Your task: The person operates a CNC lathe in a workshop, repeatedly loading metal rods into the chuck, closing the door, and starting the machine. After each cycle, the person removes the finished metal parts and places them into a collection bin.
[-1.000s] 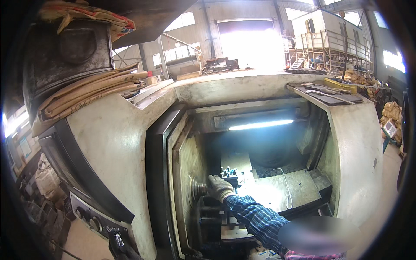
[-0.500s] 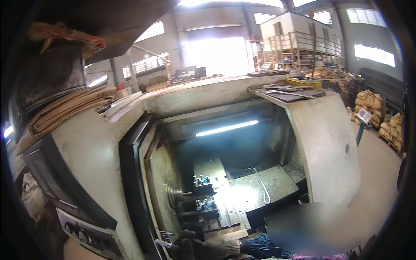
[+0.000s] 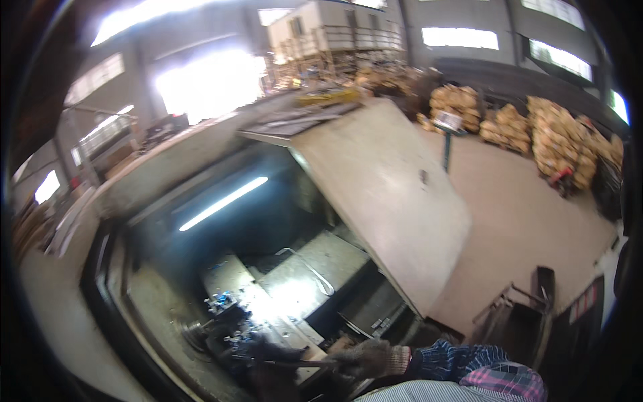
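Observation:
My right hand (image 3: 367, 358), in a grey knit glove with a blue plaid sleeve behind it, reaches from the lower right into the open enclosure of a large lathe (image 3: 154, 315). Its fingers are closed around a thin dark bar (image 3: 281, 363) that points left toward the round chuck (image 3: 194, 331). Just above the bar sits the tool post (image 3: 224, 305), a cluster of small metal parts. The picture is blurred, so what the bar's far end touches is unclear. My left hand is out of sight.
The machine's beige sliding guard (image 3: 382, 194) stands to the right of the opening, with a light tube (image 3: 224, 201) glowing inside. A dark metal rack (image 3: 519, 315) stands on the floor at right. Piles of yellow sacks (image 3: 556, 141) line the far wall.
The view has swung right and tilted. My hand left the chuck, dropped to the lower edge, and now sits low at centre, closed on the bar.

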Demonstrator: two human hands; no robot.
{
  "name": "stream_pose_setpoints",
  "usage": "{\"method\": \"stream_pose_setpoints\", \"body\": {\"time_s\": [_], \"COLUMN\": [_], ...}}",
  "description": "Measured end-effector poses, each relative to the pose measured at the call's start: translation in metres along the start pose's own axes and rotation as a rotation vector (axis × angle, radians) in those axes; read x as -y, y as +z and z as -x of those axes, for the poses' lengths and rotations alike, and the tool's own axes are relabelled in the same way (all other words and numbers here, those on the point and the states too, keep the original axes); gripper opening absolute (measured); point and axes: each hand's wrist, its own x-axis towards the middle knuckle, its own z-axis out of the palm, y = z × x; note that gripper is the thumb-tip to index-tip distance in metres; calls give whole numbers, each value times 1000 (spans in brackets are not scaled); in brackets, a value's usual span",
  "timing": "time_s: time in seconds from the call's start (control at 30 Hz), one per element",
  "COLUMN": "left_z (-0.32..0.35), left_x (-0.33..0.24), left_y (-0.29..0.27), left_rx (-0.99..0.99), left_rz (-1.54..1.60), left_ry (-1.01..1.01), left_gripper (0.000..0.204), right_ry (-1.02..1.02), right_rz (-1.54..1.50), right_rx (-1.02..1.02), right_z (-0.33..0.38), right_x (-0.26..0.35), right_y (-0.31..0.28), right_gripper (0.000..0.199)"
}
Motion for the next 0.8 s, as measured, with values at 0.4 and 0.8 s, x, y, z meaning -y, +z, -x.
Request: {"method": "stream_pose_setpoints", "body": {"time_s": [0.4, 0.8], "left_z": [-78, -163], "left_x": [-80, 7], "left_y": [-6, 48], "left_rx": [292, 295], "left_rz": [265, 72], "left_ry": [161, 175], "left_gripper": [48, 45], "right_ry": [1266, 1744], "right_rz": [-310, -857], "right_rx": [-394, -1357], "right_z": [242, 343], "right_x": [28, 87], "right_y": [-9, 68], "right_gripper": [50, 33]}}
